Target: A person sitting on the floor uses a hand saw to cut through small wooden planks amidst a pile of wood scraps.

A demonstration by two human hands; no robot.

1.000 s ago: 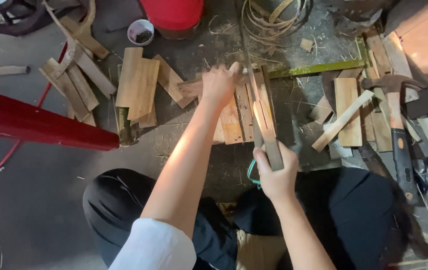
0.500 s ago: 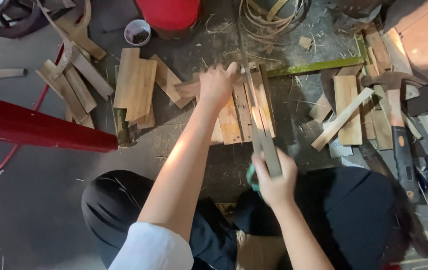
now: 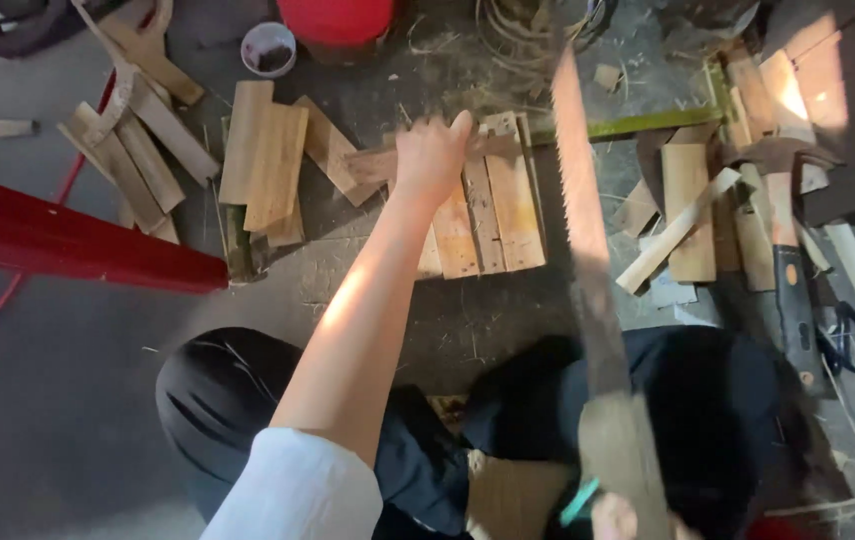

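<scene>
Left hand (image 3: 435,152) reaches forward, fingers curled over a dark wooden strip (image 3: 388,163) lying crosswise on a row of flat wooden slats (image 3: 488,215) on the floor (image 3: 48,400). Right hand (image 3: 616,515), mostly cut off at the bottom edge, appears closed on the handle of a hand saw (image 3: 588,270). Saw's long axis runs near-vertical, tip pointing away from the person.

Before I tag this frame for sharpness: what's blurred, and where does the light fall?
Head view: the long saw blade and the right hand at the bottom edge are motion-blurred; the left hand on the wooden slats is slightly soft; sunlight strikes the forearm and top-right boards.
</scene>
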